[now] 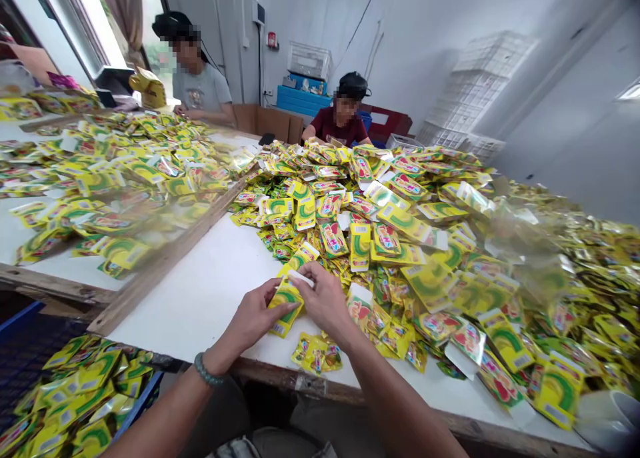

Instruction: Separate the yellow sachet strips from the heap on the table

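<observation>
Between both hands is a small yellow and green cardboard box [285,321], tilted above the white tabletop. My left hand [257,315] grips its side, thumb across the face. At its upper end, my right hand [321,298] pinches the white flap [301,279] with fingers closed. Just beyond the hands lies another yellow box [306,253], partly covered by them. A few small yellow sachets [316,353] rest by the table's front edge, below my right wrist. A large heap of similar boxes [360,245] and sachets spreads ahead and to the right.
A wooden divider [175,265] separates a second heap of yellow boxes [125,171] on the left. Below the table edge, a blue crate [133,408] holds several filled boxes. Two people [203,78] [343,115] sit across the table. A white cup-like container [607,418] stands at lower right.
</observation>
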{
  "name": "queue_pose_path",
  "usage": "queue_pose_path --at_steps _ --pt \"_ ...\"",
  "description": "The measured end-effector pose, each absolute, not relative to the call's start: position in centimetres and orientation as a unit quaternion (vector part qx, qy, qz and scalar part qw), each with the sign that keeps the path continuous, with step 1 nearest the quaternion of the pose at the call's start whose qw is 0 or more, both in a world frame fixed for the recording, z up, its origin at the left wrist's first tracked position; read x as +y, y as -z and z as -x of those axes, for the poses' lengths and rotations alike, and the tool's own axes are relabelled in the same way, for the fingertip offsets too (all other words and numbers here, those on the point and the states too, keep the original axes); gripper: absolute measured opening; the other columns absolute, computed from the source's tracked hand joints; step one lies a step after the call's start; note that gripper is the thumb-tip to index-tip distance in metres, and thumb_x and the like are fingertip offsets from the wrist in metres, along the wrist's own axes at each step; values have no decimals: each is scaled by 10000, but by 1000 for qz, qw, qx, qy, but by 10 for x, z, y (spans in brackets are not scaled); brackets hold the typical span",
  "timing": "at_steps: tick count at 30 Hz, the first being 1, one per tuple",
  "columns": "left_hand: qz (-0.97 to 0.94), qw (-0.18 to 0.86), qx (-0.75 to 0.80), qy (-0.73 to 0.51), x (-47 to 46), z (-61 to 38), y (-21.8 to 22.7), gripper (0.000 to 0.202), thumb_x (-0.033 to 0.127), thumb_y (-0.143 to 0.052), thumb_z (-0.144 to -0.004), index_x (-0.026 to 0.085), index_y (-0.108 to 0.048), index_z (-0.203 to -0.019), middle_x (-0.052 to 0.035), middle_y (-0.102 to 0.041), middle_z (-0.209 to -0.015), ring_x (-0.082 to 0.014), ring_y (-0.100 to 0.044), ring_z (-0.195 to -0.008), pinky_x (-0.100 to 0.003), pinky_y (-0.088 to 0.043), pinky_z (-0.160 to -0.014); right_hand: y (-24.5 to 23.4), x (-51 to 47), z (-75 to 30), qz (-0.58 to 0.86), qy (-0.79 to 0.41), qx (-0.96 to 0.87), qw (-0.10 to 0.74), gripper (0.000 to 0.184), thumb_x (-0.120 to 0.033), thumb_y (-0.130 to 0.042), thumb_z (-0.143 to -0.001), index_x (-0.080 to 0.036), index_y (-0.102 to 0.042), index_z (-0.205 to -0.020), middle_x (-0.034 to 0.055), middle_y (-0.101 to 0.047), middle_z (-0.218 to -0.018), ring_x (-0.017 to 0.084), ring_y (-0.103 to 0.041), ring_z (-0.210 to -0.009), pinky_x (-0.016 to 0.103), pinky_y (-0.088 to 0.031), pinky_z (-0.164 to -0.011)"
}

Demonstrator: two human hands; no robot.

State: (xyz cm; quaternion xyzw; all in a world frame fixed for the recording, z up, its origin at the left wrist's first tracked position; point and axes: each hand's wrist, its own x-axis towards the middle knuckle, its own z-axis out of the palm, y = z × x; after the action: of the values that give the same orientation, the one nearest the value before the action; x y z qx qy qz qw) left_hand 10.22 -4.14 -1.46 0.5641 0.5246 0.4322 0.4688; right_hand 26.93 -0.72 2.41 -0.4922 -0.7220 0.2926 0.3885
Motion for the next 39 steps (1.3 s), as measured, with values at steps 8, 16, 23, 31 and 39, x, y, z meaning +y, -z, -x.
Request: queue_pose_path --at_steps 8,16,23,31,39 --pt "-392 506 623 -450 -34 -50 33 611 532 -769 -640 178 -634 -1120 -74 -763 -931 -238 -704 -736 -288 -503 -617 -10 76 -213 467 13 -878 104 179 -136 -532 -821 -144 -646 -959 153 -705 -929 307 -544 -1049 427 -350 -889" --pt "-515 274 765 -273 -38 -38 35 671 508 -535 -840 128 -464 -1389 -152 -688 -1048 -306 -662 -912 -371 -477 -743 2 85 -206 486 -69 -847 205 273 -109 -439 -887 -182 -655 -1037 112 -697 -1063 249 -544 -1107 451 -282 -1003" --pt "-656 80 743 -105 -47 -53 19 539 398 -646 -804 142 -588 -1275 -174 -648 -1031 -343 -585 -993 -390 -454 -797 0 35 -231 469 -338 -713 397 298 -390 -466 -929 -213 -594 -1133 55 -661 -1001 190 -613 -884 310 -491 -783" --pt "-473 497 609 -398 -46 -51 13 359 415 -664 -759 181 -661 -1032 -52 -732 -872 -259 -674 -791 -313 -497 -673 20 29 -254 413 -521 -615 425 351 -405 -672 -739 -206 -566 -1007 47 -628 -944 176 -607 -870 284 -526 -764" --pt "-411 644 483 -428 -54 -70 17 480 407 -794 -724 191 -649 -1128 -59 -756 -998 -225 -714 -855 -309 -563 -760 7 28 -266 402 -446 -740 305 186 -243 -578 -813 -207 -649 -980 -33 -549 -725 124 -498 -678 231 -409 -642"
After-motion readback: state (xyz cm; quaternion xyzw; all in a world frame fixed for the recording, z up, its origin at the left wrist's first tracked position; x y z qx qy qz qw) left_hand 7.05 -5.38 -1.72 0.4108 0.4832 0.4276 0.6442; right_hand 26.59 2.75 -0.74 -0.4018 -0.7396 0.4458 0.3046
